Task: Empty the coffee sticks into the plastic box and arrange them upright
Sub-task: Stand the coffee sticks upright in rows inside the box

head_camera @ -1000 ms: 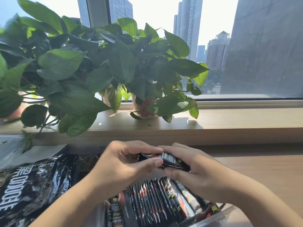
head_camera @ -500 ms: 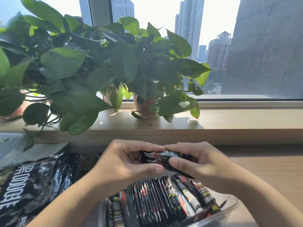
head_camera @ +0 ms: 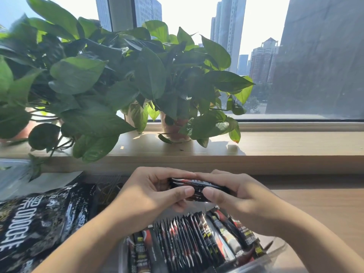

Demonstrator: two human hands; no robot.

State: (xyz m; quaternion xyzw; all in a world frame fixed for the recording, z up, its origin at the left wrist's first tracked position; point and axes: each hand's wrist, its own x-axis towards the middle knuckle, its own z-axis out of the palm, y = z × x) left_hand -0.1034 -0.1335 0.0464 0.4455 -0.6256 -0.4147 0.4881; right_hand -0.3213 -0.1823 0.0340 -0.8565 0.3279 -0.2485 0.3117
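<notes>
Desk [head_camera: 325, 205] | coffee sticks [head_camera: 197, 186] between left hand [head_camera: 149, 194], right hand [head_camera: 244, 198] | above plastic box [head_camera: 254, 264]

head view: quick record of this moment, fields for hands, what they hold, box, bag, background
left hand: grips left end of small bundle of coffee sticks
right hand: grips its right end
bundle: horizontal, above the plastic box
box contents: row of coffee sticks on end, right ones leaning
bag: black coffee bag lying left of box
background: potted plants on windowsill
</notes>
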